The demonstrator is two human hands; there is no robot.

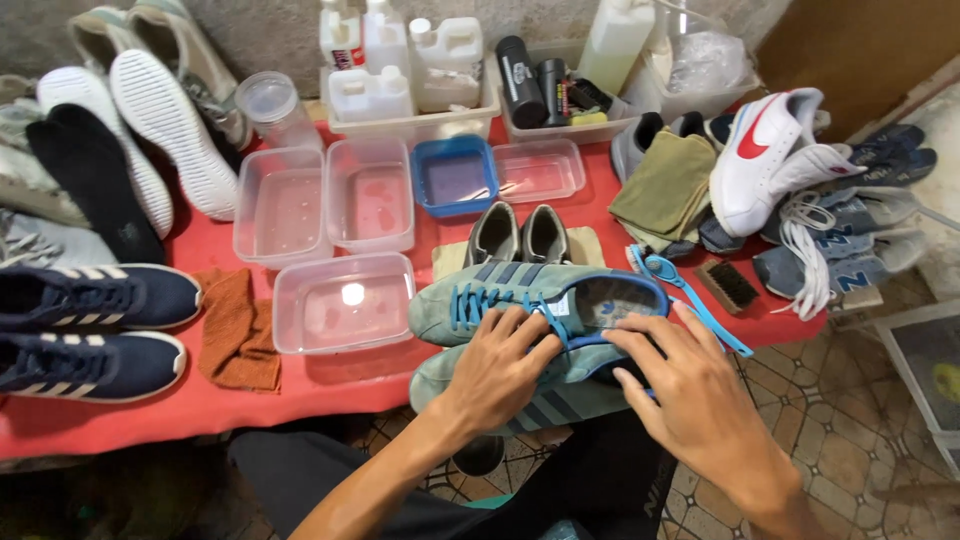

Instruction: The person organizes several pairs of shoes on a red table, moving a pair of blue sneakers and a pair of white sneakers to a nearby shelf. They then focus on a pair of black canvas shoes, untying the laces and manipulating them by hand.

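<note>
Red cloth covers the table (120, 420). At its near edge the left hand (497, 368) rests fingers-down on a green sneaker (530, 300), pinching its blue lace (470, 305); the right hand (700, 400) grips the heel. Its twin (540, 395) lies underneath. Beside them sit a clear tub (340, 305), an orange rag (235, 330) and a brush (728, 285).

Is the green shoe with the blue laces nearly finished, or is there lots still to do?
Mostly still to do. Done: some blue lace already trails loose off the green shoe. In hand: the left hand and right hand work at its laces. Left: laces remain threaded near the toe, and the second green shoe lies underneath.
</note>
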